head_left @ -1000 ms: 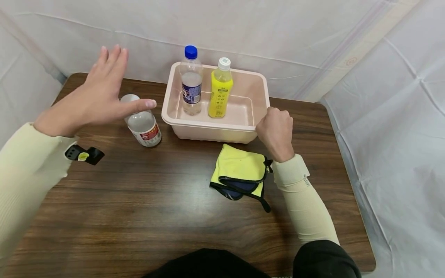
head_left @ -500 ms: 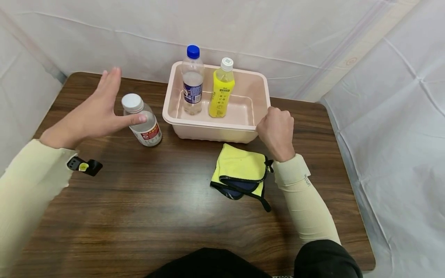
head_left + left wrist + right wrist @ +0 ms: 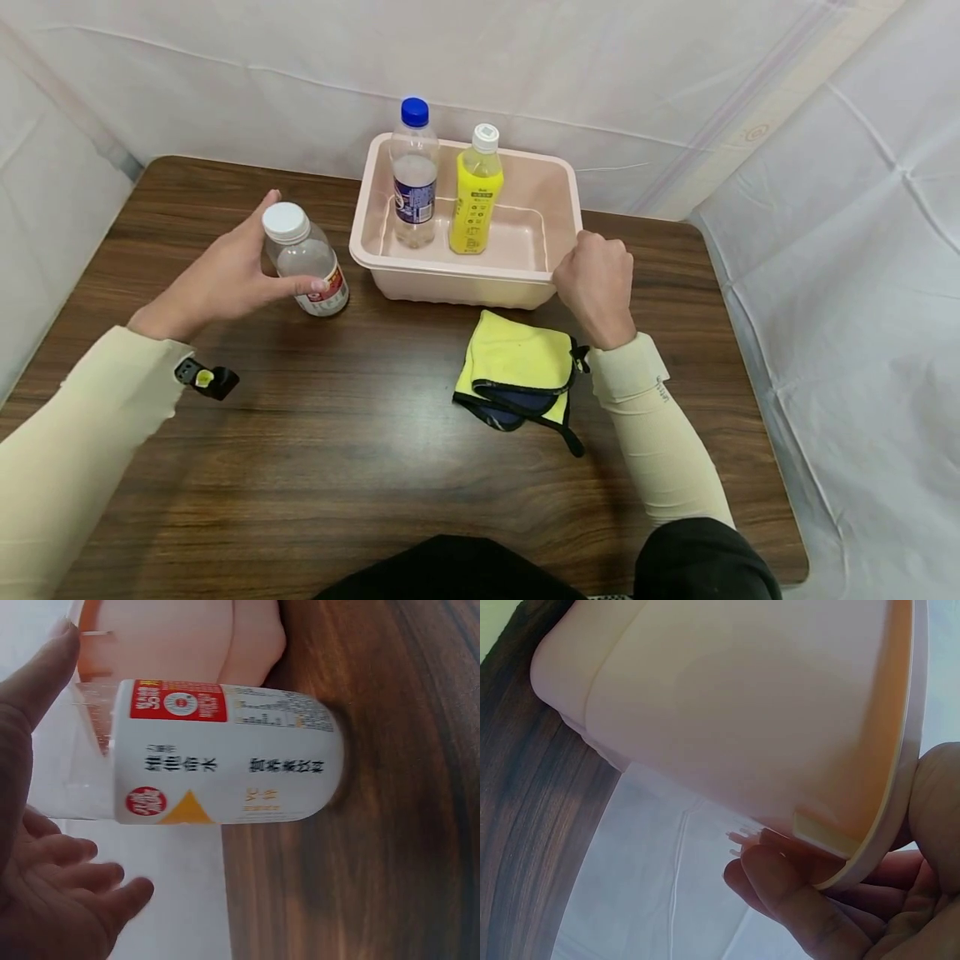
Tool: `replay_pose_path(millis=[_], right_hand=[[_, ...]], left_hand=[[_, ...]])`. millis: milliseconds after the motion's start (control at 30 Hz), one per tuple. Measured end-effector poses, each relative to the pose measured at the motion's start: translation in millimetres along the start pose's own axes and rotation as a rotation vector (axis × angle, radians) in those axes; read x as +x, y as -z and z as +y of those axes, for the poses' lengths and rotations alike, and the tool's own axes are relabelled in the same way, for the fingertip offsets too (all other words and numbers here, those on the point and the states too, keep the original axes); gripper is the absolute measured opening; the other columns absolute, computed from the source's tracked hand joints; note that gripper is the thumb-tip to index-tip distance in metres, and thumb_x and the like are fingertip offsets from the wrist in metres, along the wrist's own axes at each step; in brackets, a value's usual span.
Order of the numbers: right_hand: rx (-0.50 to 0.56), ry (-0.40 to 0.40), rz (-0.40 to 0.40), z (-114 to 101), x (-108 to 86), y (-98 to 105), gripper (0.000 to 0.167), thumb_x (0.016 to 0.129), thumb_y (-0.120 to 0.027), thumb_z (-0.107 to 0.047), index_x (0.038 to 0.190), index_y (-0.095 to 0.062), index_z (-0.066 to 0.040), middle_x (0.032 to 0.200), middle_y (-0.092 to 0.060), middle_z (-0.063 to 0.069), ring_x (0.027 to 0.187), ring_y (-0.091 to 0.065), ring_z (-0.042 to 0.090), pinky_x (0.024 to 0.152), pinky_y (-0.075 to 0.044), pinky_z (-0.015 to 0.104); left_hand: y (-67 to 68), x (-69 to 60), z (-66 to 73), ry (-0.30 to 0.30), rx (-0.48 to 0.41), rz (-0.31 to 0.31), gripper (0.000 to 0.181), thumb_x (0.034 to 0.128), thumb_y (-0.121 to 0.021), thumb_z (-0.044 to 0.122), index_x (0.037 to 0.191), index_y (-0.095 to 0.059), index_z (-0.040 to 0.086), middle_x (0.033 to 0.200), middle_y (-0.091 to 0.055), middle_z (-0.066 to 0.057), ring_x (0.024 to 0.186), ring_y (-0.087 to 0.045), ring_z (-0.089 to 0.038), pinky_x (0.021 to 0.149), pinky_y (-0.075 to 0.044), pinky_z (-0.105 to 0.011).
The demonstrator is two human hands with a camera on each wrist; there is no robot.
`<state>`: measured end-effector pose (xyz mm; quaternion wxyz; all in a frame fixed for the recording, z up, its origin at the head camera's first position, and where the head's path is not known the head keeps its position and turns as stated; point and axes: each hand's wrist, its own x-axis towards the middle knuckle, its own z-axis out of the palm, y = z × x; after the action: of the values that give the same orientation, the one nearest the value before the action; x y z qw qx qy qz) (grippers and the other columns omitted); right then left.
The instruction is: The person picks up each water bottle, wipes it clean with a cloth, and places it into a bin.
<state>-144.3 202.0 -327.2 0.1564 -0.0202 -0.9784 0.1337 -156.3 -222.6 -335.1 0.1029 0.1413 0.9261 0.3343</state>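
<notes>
A clear bottle (image 3: 302, 260) with a white cap and a red-and-white label stands upright on the table, left of a pink plastic bin. My left hand (image 3: 228, 271) is beside it, thumb on the near side and fingers reaching round the far side. In the left wrist view the fingers (image 3: 90, 877) are spread apart from the thumb, not closed on the bottle. My right hand (image 3: 596, 283) grips the rim of the bin (image 3: 465, 275) at its right front corner. The right wrist view has fingers (image 3: 795, 896) curled under that rim.
Inside the bin stand a blue-capped bottle (image 3: 414, 187) and a yellow-labelled bottle (image 3: 475, 200). A folded yellow cloth (image 3: 521, 358) with dark edging lies on the wooden table (image 3: 337, 467) before the bin. White sheeting (image 3: 300, 83) hangs behind.
My left hand has come down from above the bottle to beside it, with thumb and fingers now around it at label height. The right hand and the bin have stayed in place.
</notes>
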Motion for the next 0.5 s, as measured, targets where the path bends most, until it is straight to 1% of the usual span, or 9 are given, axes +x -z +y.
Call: replay_pose_path(millis=[33,67,100,133,167,233,300,400,500], right_hand=[[-0.001,0.000,-0.001,0.0,-0.1,0.0,0.028,0.090,-0.047,-0.001,0.073,-0.067,0.005,0.068,-0.068,0.026,0.061,-0.067,0.039,0.057,-0.057,0.055],[-0.002,0.000,-0.002,0.1,-0.3,-0.1,0.028,0.090,-0.046,-0.002,0.072,-0.067,0.005,0.068,-0.068,0.026,0.061,-0.067,0.040,0.057,-0.057,0.055],[-0.003,-0.001,-0.003,0.1,-0.4,-0.1,0.028,0.090,-0.046,-0.002,0.072,-0.067,0.005,0.068,-0.069,0.026,0.062,-0.068,0.041,0.058,-0.057,0.055],[-0.004,-0.002,-0.003,0.1,-0.6,-0.2,0.028,0.090,-0.046,-0.002,0.072,-0.066,0.005,0.069,-0.069,0.027,0.063,-0.068,0.042,0.058,-0.057,0.056],[-0.006,-0.002,-0.003,0.2,-0.5,-0.3,0.028,0.090,-0.046,-0.002,0.072,-0.066,0.005,0.069,-0.069,0.027,0.063,-0.069,0.042,0.058,-0.057,0.056],[-0.007,-0.003,0.001,0.5,-0.6,-0.6,0.028,0.090,-0.046,-0.002,0.073,-0.067,0.006,0.070,-0.069,0.027,0.064,-0.069,0.043,0.059,-0.057,0.056],[-0.003,0.000,0.007,0.7,-0.4,-0.9,0.028,0.091,-0.046,-0.003,0.074,-0.067,0.006,0.071,-0.069,0.028,0.064,-0.069,0.043,0.058,-0.057,0.056],[0.003,0.009,0.018,1.7,-0.5,-1.6,0.029,0.091,-0.046,-0.003,0.074,-0.067,0.007,0.069,-0.069,0.027,0.062,-0.067,0.041,0.056,-0.056,0.055],[0.004,0.023,0.034,2.5,-1.7,-1.6,0.028,0.091,-0.046,-0.002,0.072,-0.065,0.006,0.067,-0.067,0.026,0.058,-0.063,0.036,0.054,-0.054,0.054]], left_hand=[[-1.7,-0.5,-0.4,0.006,0.005,0.009,0.115,0.0862,-0.085,0.044,0.167,-0.011,0.011,0.168,-0.028,-0.027,0.134,-0.050,-0.051,0.110,-0.040,-0.070],[-3.2,-1.2,-0.6,0.007,0.008,0.025,0.106,0.0859,-0.086,0.044,0.164,-0.022,0.010,0.160,-0.041,-0.028,0.127,-0.056,-0.048,0.103,-0.046,-0.066],[-4.6,-1.9,-0.9,0.006,0.013,0.043,0.097,0.0855,-0.086,0.044,0.158,-0.032,0.009,0.150,-0.052,-0.027,0.118,-0.060,-0.045,0.096,-0.052,-0.058],[-5.8,-2.6,-1.2,0.001,0.016,0.063,0.087,0.0853,-0.086,0.043,0.151,-0.040,0.009,0.138,-0.060,-0.025,0.109,-0.063,-0.041,0.088,-0.055,-0.050],[-7.2,-3.3,-1.1,-0.009,0.020,0.089,0.078,0.0846,-0.087,0.042,0.142,-0.047,0.008,0.126,-0.066,-0.023,0.102,-0.066,-0.038,0.080,-0.056,-0.041],[-9.1,-4.4,-1.7,-0.028,0.041,0.137,0.071,0.0835,-0.088,0.042,0.134,-0.054,0.006,0.117,-0.070,-0.023,0.091,-0.067,-0.031,0.068,-0.052,-0.026],[-10.8,-4.9,-2.6,-0.051,0.058,0.171,0.066,0.0830,-0.089,0.040,0.130,-0.058,0.007,0.112,-0.073,-0.021,0.082,-0.065,-0.023,0.060,-0.046,-0.017],[-12.6,-5.0,-3.0,-0.082,0.073,0.199,0.062,0.0824,-0.089,0.039,0.127,-0.061,0.007,0.108,-0.074,-0.021,0.078,-0.064,-0.017,0.059,-0.044,-0.014],[-13.4,-6.6,-1.8,-0.095,0.079,0.206,0.062,0.0821,-0.090,0.038,0.127,-0.062,0.006,0.108,-0.074,-0.022,0.079,-0.066,-0.022,0.058,-0.044,-0.015]])
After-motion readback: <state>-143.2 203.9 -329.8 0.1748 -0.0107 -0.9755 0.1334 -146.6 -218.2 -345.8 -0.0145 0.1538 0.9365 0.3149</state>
